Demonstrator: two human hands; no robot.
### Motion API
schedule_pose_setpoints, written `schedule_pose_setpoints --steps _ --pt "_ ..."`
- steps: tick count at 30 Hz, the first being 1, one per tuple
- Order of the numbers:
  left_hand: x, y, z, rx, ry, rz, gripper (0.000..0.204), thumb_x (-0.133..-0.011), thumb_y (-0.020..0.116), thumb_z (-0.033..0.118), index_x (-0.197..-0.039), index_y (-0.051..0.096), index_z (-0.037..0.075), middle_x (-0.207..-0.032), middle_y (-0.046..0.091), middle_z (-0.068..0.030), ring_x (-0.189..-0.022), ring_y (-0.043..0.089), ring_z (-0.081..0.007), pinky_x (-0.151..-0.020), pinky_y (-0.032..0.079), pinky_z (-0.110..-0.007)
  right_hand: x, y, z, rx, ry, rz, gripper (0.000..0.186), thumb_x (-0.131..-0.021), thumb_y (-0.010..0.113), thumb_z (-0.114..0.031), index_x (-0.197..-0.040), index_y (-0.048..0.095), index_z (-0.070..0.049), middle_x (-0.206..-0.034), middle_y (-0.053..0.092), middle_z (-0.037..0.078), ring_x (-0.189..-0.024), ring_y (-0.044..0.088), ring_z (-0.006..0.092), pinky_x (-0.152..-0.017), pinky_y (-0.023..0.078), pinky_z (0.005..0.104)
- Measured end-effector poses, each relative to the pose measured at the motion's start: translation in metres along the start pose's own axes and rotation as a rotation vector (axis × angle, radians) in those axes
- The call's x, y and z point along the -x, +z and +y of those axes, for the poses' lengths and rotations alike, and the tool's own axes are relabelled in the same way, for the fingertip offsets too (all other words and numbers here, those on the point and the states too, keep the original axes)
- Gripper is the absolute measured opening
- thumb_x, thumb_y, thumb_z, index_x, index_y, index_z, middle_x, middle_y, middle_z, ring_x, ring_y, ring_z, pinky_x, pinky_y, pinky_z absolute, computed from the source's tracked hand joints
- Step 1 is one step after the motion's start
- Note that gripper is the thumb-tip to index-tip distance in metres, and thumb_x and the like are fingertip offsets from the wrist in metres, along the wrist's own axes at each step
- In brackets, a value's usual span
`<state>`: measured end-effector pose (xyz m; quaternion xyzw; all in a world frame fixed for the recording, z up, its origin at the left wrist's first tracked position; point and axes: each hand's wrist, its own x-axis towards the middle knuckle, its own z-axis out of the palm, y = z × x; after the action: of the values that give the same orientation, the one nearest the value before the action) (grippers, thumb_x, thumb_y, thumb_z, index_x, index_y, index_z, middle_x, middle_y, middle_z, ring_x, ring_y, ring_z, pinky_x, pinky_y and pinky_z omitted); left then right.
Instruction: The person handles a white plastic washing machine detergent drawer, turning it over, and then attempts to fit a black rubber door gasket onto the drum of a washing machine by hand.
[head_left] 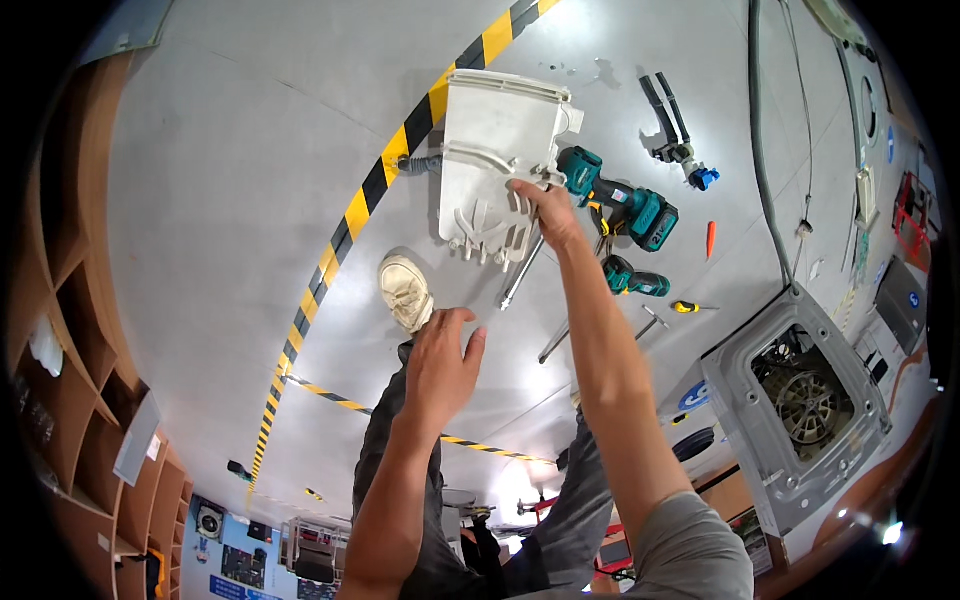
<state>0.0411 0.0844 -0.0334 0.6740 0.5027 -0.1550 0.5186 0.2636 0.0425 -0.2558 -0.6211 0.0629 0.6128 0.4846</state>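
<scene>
My right hand (540,210) grips the right edge of a white plastic housing (480,120), which has moulded ribs, channels and a grey corrugated hose stub at its left side. My left hand (445,355) is lower, near my cream shoe (403,290), with curved fingers, thumb apart and nothing visible in it. Just right of the housing lie a large teal-black power tool (645,220) and a smaller cordless drill (635,280). A metal rod (520,275) lies below the housing.
A valve with black hoses (680,155), red screwdriver (711,238) and yellow-handled screwdriver (688,307) lie rightward. A grey appliance body (760,420) with an opening stands at right. Yellow-black floor tape (355,215) runs left of the housing; wooden shelving (90,440) lines the left.
</scene>
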Motion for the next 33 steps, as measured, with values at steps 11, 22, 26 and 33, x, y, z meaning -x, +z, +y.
schedule_pose_setpoints --steps 11,22,26,33 --pt "0.024 0.002 0.018 0.940 -0.039 0.035 0.071 -0.099 0.030 0.055 -0.151 0.014 0.009 -0.153 0.020 -0.0119 -0.139 0.025 -0.0294 -0.112 0.023 -0.040 0.243 0.094 -0.056 0.503 -0.566 0.510 0.105 -0.062 0.084 -0.019 -0.141 0.020 0.007 -0.136 0.033 0.023 -0.127 0.036 0.0341 -0.110 0.028 0.0403" --pt "0.227 0.010 0.175 1.693 -0.167 -0.124 0.048 -0.097 0.046 0.040 -0.134 0.046 0.009 -0.130 0.053 -0.0059 -0.119 0.051 -0.0224 -0.101 0.043 -0.039 0.523 0.074 -0.140 1.034 -0.971 0.687 0.108 -0.059 0.085 -0.017 -0.142 0.020 0.005 -0.141 0.028 0.024 -0.131 0.028 0.0421 -0.109 0.025 0.0506" --pt "0.280 -0.001 0.232 1.932 -0.087 -0.297 0.050 -0.092 0.053 0.041 -0.129 0.048 0.009 -0.130 0.053 -0.0086 -0.119 0.052 -0.0247 -0.099 0.046 -0.041 0.619 0.059 -0.170 1.156 -1.155 0.668 0.093 -0.068 0.079 -0.018 -0.141 0.026 0.004 -0.140 0.031 0.026 -0.131 0.029 0.0436 -0.108 0.022 0.0583" --pt "0.321 0.051 0.272 1.984 0.335 -0.766 0.068 -0.085 0.046 0.064 -0.135 0.047 0.018 -0.132 0.055 -0.0041 -0.119 0.054 -0.0265 -0.096 0.047 -0.049 0.796 -0.010 -0.197 1.007 -1.464 0.547 0.079 -0.072 0.075 -0.014 -0.138 0.034 0.004 -0.138 0.038 0.026 -0.126 0.040 0.0426 -0.104 0.030 0.0588"
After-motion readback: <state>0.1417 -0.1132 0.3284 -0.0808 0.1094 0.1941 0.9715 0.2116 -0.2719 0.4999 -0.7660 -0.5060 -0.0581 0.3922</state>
